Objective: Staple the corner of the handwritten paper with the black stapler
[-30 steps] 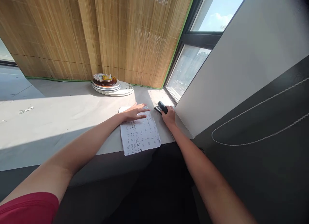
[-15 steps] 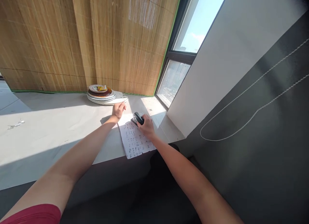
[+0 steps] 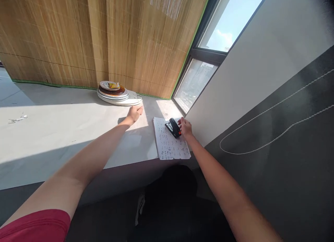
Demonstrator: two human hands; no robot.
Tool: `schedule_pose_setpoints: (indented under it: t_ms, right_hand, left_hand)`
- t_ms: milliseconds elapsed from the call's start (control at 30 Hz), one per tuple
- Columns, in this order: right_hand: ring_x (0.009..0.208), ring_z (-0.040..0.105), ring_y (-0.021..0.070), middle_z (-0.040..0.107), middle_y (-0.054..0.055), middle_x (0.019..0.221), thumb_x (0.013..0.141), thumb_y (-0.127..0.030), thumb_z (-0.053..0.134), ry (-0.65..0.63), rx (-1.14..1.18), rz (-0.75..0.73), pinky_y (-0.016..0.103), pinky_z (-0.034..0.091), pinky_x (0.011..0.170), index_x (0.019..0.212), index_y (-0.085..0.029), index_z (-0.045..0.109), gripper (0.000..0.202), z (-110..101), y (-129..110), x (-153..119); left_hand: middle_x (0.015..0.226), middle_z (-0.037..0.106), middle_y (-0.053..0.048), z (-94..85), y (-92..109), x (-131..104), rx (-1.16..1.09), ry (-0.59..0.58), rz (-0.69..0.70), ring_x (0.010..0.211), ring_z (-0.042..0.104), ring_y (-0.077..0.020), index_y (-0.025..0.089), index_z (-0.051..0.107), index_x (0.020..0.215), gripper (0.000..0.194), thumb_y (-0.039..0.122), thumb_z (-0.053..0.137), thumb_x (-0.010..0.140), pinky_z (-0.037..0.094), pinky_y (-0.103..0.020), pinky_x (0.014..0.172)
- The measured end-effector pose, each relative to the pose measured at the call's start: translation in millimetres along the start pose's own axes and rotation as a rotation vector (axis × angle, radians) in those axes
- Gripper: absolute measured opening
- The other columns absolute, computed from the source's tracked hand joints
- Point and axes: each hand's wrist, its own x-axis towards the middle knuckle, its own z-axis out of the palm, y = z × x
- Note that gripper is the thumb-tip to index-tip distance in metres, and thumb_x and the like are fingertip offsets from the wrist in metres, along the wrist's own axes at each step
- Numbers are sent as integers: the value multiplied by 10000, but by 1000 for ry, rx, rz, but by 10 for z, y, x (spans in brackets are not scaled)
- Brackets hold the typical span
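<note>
Since half a second ago, the paper (image 3: 171, 148) has shifted right along the ledge (image 3: 68, 127), the stapler (image 3: 172, 128) with it, and the right hand (image 3: 186, 128) has let go of the stapler. Bamboo blind (image 3: 125, 43) hangs across the far side, window (image 3: 194, 83) at far right. White ledge runs below, sunlit in patches. Paper, handwritten, lies toward the right end, its near edge about at the ledge's near edge. Plate stack (image 3: 112, 97) sits far left of it, by the blind's foot. On the ledge side between stack and paper: left hand (image 3: 135, 114), apart from both, fingers curled together; can't tell if anything's inside. Right hand is just right of the stapler, fingers loosely bent; contact unclear. Stapler, black, lies slantwise on the paper. Yellow packet (image 3: 114, 86) tops the plate stack.
</note>
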Motion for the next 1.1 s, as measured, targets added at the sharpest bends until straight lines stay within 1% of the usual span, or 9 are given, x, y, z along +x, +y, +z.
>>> schedule_pose_setpoints:
  t_ms: [167, 333, 467, 567, 667, 733, 833, 933, 1100]
  right_hand:
    - [903, 660, 219, 718, 75, 1009, 967, -337, 505, 2, -149, -67, 351, 546, 861, 909, -229, 626, 173, 185, 86, 428]
    - [1218, 603, 282, 695, 131, 1279, 1008, -215, 517, -101, -257, -139, 466, 499, 1074, 1030, -229, 680, 165, 417, 52, 505]
    - [1404, 531, 330, 616, 161, 1534, 1053, -219, 516, -195, -300, -162, 604, 426, 1169, 1213, -236, 700, 244, 429, -21, 450]
    - [1584, 403, 301, 470, 121, 1735, 1111, -251, 432, -293, -336, -164, 645, 287, 1286, 1448, -274, 635, 393, 415, -64, 438]
    - [1687, 261, 258, 328, 104, 1827, 1156, -293, 323, -428, -403, -140, 627, 191, 1337, 1663, -290, 460, 525, 423, -90, 452]
    - [1700, 242, 274, 318, 144, 1826, 1162, -327, 317, -475, -402, -135, 643, 189, 1332, 1712, -256, 397, 561, 430, -101, 461]
    - [1698, 260, 317, 354, 167, 1807, 1148, -351, 361, -513, -391, -146, 680, 177, 1329, 1709, -252, 420, 573, 432, -115, 459]
    - [1708, 230, 351, 339, 177, 1811, 1136, -335, 384, -533, -400, -164, 731, 133, 1321, 1692, -251, 456, 567, 435, -125, 438]
    - [1722, 185, 348, 322, 197, 1813, 1154, -303, 325, -527, -457, -234, 777, 96, 1300, 1689, -227, 457, 556, 547, -225, 364]
  left_hand:
    - [544, 345, 3, 15, -60, -19, 114, -24, -47, 590, 353, -191, 272, 299, 529, 597, 622, 502, 969, 328, -366, 639]
    - [611, 511, -32, -13, -6, -96, 337, -74, -95, 661, 511, -231, 274, 460, 561, 510, 531, 483, 1001, 394, -389, 717]
    - [837, 692, -108, -165, 148, -264, 545, -136, -124, 931, 655, -327, 272, 636, 686, 354, 474, 556, 965, 479, -451, 858]
    - [1212, 742, -160, -441, 227, -614, 721, -112, -149, 1279, 614, -424, 281, 784, 1002, 272, 421, 559, 940, 457, -574, 1105]
    - [1572, 610, -176, -844, 223, -1190, 901, -50, -255, 1526, 454, -473, 273, 738, 1372, 480, 415, 505, 978, 285, -716, 1267]
    - [1722, 471, -182, -1117, 204, -1601, 1026, -32, -371, 1636, 285, -520, 263, 641, 1547, 590, 480, 425, 1042, 177, -846, 1244]
    - [1802, 359, -154, -1377, 216, -2029, 1146, -113, -424, 1651, 257, -525, 292, 488, 1692, 674, 558, 302, 1102, 202, -884, 1206]
    - [1822, 318, -146, -1405, 264, -2129, 1190, -140, -447, 1665, 248, -506, 288, 429, 1729, 669, 518, 301, 1114, 227, -835, 1237]
    - [1844, 253, -134, -1327, 307, -2021, 1154, -171, -496, 1681, 200, -516, 303, 363, 1761, 680, 514, 307, 1117, 183, -837, 1249]
